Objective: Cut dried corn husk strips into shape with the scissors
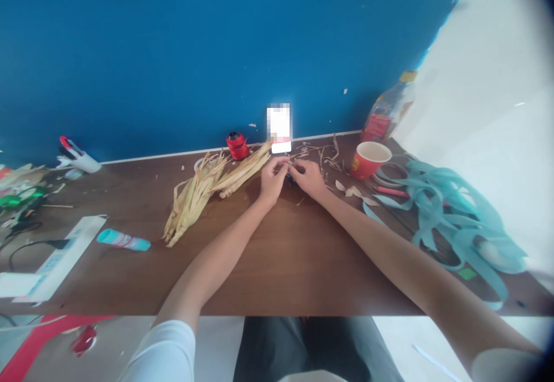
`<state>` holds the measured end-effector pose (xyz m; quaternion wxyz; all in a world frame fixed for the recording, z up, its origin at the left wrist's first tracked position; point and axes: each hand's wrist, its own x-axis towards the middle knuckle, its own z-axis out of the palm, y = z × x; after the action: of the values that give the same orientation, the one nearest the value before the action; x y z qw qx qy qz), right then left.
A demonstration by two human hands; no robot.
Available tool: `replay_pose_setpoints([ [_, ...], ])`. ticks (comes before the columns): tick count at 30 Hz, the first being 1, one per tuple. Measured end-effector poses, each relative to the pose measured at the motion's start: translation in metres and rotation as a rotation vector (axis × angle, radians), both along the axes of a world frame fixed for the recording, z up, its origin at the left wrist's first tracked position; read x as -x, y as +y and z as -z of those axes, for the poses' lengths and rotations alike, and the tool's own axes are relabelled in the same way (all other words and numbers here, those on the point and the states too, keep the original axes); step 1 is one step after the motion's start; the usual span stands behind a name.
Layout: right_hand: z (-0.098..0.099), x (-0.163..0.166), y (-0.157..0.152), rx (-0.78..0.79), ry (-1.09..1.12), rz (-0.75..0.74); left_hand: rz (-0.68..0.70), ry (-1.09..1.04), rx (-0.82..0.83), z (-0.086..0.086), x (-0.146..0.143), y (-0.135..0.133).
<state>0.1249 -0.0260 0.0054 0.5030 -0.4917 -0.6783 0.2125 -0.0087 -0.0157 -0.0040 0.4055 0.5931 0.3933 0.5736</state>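
Note:
My left hand (272, 181) and my right hand (309, 178) meet over the far middle of the brown table (303, 255). Fingers and thumbs of both are pinched together, tip to tip. Whatever they hold is too small and too covered to name; a small dark thing shows just beneath them. Left of my hands lie a bundle of dry straw-coloured husks (242, 174) and a larger, looser husk bundle (193, 206). Just behind my fingers a lit phone (280, 128) leans on the blue wall, its screen partly blurred out.
A red ribbon spool (238, 146) stands behind the husks. On the right are a red paper cup (367, 163), a clear bottle (387, 108), husk scraps (357, 191) and tangled teal ribbon (454, 209). Leftward lie a teal tube (124, 240), a power strip (64, 258) and a white pen cup (86, 161).

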Motion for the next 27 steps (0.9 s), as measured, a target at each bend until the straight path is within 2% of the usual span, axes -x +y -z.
replay_pose_setpoints([
  [8,-0.002,0.002,-0.004,-0.061,-0.005,-0.014,-0.030,0.040,-0.082,-0.003,-0.002,-0.006],
  [14,0.001,-0.001,0.001,-0.014,0.052,-0.037,0.035,-0.012,-0.038,0.000,-0.004,-0.002],
  [19,0.006,-0.002,0.006,0.048,0.084,-0.081,-0.038,0.042,-0.011,0.000,-0.002,-0.001],
  [23,0.007,-0.002,0.007,0.023,0.096,-0.050,-0.102,0.077,-0.043,0.002,0.000,0.000],
  [27,0.008,-0.003,0.008,0.024,0.179,-0.028,-0.088,0.058,-0.018,0.006,0.000,0.002],
])
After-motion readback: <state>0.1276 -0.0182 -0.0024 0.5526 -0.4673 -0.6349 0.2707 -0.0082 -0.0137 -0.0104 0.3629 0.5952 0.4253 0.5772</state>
